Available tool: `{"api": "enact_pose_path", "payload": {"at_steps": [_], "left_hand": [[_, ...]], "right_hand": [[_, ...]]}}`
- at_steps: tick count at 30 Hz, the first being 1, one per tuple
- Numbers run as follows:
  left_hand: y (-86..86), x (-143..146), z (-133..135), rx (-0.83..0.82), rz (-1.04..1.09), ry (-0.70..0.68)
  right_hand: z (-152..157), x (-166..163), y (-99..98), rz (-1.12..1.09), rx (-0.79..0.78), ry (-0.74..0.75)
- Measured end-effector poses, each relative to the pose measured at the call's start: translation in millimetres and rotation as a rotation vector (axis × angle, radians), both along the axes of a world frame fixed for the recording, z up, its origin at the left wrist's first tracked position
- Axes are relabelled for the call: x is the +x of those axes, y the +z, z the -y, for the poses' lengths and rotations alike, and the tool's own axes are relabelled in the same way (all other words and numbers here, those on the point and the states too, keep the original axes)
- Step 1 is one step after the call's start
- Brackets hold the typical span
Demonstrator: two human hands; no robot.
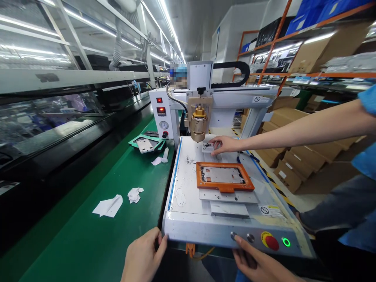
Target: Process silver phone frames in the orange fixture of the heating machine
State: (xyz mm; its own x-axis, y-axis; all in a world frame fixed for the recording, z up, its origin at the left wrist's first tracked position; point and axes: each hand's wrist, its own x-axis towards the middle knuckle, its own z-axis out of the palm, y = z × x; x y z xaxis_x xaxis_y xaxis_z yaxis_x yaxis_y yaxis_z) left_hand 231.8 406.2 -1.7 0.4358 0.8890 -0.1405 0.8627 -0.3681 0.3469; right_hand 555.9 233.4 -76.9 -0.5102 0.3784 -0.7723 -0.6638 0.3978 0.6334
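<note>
My left hand (143, 254) rests at the front left corner of a white benchtop machine (188, 227), its fingers curled and its thumb against the corner. My right hand (255, 256) is at the front panel, with one digit on a silver push button (233, 235) and the other fingers bent below it. On the machine bed an orange fixture (225, 188) holds a flat metal phone frame (225, 175). Behind the fixture hangs a brass-coloured head (198, 124). Another person's hand (226, 145) reaches in from the right, near a small pale block with black specks (207, 147).
A red emergency stop (272, 242) and a green-lit button (286, 242) sit right on the panel. On the green bench (88, 239) lie crumpled white papers (108, 205) and a green tray (133, 143) holding a metal plate (145, 145). Cardboard boxes (289, 172) stand at right.
</note>
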Motion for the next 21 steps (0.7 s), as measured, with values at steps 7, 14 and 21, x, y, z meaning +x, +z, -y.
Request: {"api": "enact_pose_path", "payload": {"at_steps": [7,14,21], "left_hand": [[-0.5,0,-1,-0.017,-0.038,-0.019],[0.7,2,1,0.020,-0.028,-0.020],[-3.1,0,0,0.029,-0.026,-0.043]], "right_hand": [[-10,-12,31.0,0.265,0.094,0.191],[-22,-18,46.3,0.169,-0.149,-0.063],[-16,-7,11.6,0.405,-0.013,0.240]]}}
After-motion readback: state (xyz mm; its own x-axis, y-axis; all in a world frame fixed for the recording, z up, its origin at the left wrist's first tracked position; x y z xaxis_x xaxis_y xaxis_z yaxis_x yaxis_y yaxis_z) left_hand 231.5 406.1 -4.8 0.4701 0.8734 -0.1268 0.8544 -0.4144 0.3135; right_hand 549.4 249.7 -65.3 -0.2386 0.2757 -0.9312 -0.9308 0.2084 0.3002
